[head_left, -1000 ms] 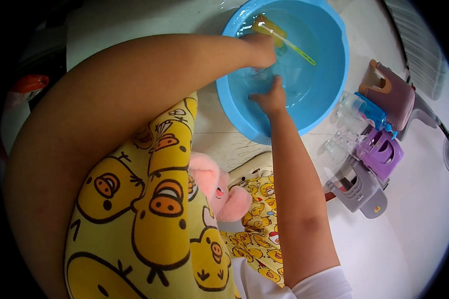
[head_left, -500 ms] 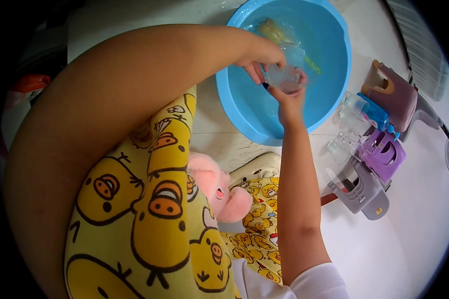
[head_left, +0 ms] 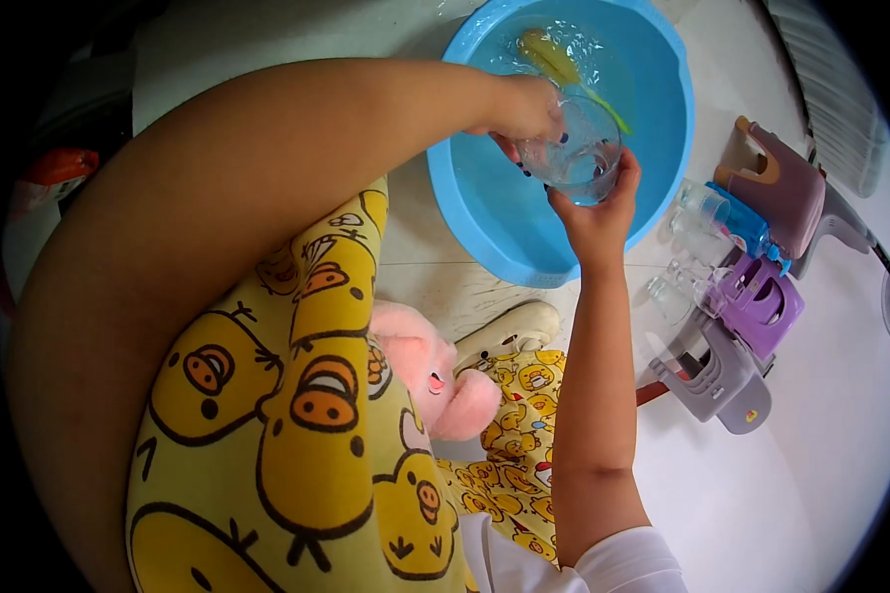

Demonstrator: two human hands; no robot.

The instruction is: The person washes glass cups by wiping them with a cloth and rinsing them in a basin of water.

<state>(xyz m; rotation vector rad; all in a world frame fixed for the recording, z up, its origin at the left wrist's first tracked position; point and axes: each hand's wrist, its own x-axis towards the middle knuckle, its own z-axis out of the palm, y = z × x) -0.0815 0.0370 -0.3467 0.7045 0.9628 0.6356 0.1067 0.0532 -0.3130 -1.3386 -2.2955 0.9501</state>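
A clear round glass container (head_left: 585, 176) is held just above the water in the blue basin (head_left: 449, 212). My right hand (head_left: 603, 212) is closed round its lower side, thumb on the left and fingers on the right. At its upper left, my left hand (head_left: 529, 109) has its fingers bent against the glass; some fingertips show through or beside it. A yellow sponge brush (head_left: 549, 56) with a yellow-green handle lies in the water beyond the hands. The container partly covers the handle.
Right of the basin stand several clear glass vessels (head_left: 700, 212), a blue bottle (head_left: 745, 219), a purple stool (head_left: 761, 304), a brown stool (head_left: 786, 193) and a grey stool (head_left: 707, 381). A pink plush slipper (head_left: 415, 356) and yellow patterned clothing (head_left: 326, 425) fill the lower left.
The glass container has come up out of the water and turned in my hands. My right hand has moved right and now grips it from below. The sponge brush has shifted slightly.
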